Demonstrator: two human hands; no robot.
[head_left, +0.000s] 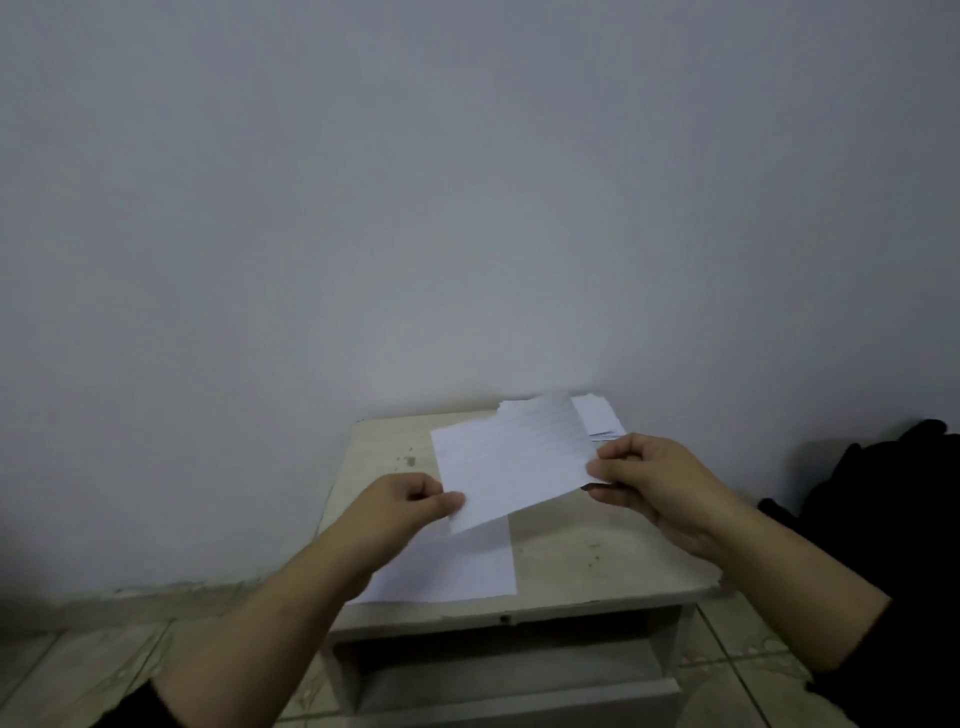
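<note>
Head view: a plain grey-white painted wall (467, 182) fills most of the frame, and a beige tiled floor (78, 670) runs along the bottom. Against the wall stands a small pale, worn table with an open shelf below its top (597, 561). To the right of it, on the floor, lies a bundle of black fabric (883, 493).

A flat white sheet of paper (457, 566) lies on the near left part of the tabletop. Above it, lifted clear of the table and tilted, with its left end lower than its right, is a white sheet of paper with faint lines (514, 462), held between both hands.

The left hand (400, 514) pinches the sheet's lower left corner between thumb and curled forefinger, the other fingers folded into the palm. The right hand (649, 483) pinches the right edge, thumb on top and fingers curled underneath.

Smallest, a little stack of white papers (600, 415) rests at the far edge of the tabletop by the wall, partly hidden behind the held sheet.
</note>
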